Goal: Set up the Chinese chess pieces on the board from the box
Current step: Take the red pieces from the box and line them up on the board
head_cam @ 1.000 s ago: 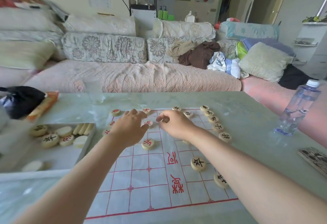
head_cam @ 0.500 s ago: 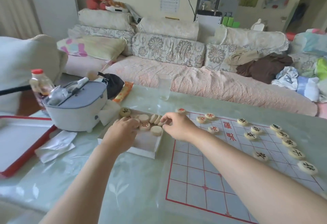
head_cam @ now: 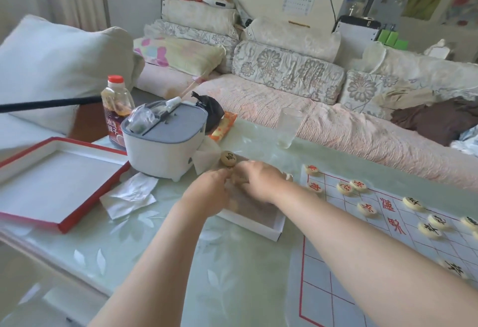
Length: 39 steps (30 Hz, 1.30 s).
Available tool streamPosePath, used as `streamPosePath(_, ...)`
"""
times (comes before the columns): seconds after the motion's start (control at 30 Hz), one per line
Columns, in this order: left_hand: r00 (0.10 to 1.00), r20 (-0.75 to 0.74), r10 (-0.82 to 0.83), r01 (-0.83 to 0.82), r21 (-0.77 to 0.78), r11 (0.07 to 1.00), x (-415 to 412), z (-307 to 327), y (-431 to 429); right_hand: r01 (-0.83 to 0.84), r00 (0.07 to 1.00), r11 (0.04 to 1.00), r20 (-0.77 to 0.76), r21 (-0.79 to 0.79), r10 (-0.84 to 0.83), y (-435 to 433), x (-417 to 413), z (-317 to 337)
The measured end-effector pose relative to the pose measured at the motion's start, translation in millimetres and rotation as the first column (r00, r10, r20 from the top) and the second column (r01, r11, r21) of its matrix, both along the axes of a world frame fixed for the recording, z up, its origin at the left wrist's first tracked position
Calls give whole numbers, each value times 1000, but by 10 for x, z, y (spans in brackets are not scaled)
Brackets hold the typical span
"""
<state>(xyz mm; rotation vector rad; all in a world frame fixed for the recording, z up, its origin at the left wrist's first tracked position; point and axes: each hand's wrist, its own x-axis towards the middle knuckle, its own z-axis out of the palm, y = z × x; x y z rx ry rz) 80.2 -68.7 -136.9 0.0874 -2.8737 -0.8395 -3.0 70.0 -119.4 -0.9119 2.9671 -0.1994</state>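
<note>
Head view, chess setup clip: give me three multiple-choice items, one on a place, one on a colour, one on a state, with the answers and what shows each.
1. Where are both hands?
A. Over the white box beside the board
B. On the red-edged lid
C. At the drinking glass

2. What colour is the cap of the bottle behind the white appliance?
A. Green
B. Red
C. Black

3. What state is the red-edged lid in?
A. Stacked with pieces
B. Closed over the box
C. Lying open side up with nothing in it

Answers: 1 A, the left hand and right hand meet above the white box, left of the board. 2 B, the bottle has a red cap. 3 C, the red-edged lid shows only its bare white inside.
</note>
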Motion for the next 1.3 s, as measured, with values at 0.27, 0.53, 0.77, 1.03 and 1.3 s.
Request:
streamPosePath(0.27,997,-8,82,-78,197,977,-82,39,-10,-14,996,962,81,-273,38,17,72,67)
streamPosePath(0.53,983,34,180,-180,355,917,10,64,-62,26,977,888,200,-459,74,56,288,100)
streamPosePath(0.77,969,-93,229,-197,267,943,155,126,-188,-89,961,989,251,-119,117,120,463,93)
streamPosePath(1.03,981,-68,180,-163,195,967,208,64,-230,-35,950,978,296,-204,96,137,434,19)
streamPosePath(1.3,994,-42,98,-85,242,966,107,91,-102,98,972,984,226,-149,-62,308,347,-83)
